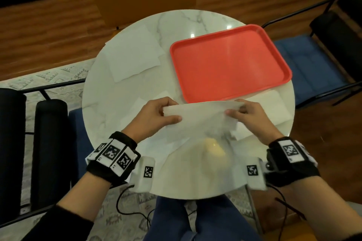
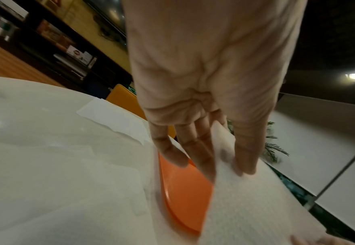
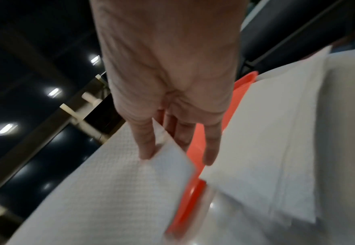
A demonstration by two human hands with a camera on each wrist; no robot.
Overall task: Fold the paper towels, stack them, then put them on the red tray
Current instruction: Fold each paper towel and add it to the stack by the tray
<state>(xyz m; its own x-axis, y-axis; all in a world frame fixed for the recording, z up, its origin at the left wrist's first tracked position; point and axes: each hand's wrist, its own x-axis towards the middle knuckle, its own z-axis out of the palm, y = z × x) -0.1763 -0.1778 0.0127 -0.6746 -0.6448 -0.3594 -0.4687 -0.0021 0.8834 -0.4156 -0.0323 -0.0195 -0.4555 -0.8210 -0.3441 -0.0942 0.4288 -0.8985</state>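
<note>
Over the near half of the round white marble table (image 1: 121,115), you hold one white paper towel (image 1: 197,118) lifted off the surface, its upper edge stretched between your hands. Your left hand (image 1: 156,116) pinches the left corner, thumb on the near face and fingers behind; your right hand (image 1: 249,116) pinches the right corner the same way. The sheet's lower part drapes toward you, though motion blur makes it hard to say whether it touches the table.

The red rectangular plastic tray (image 1: 228,62) lies flat on the far right of the table (nothing rests in it), just beyond the held sheet. More white paper towels (image 1: 135,53) lie loose on the far left, and another pile of towels (image 1: 274,107) sits at the right, just near of the tray.
</note>
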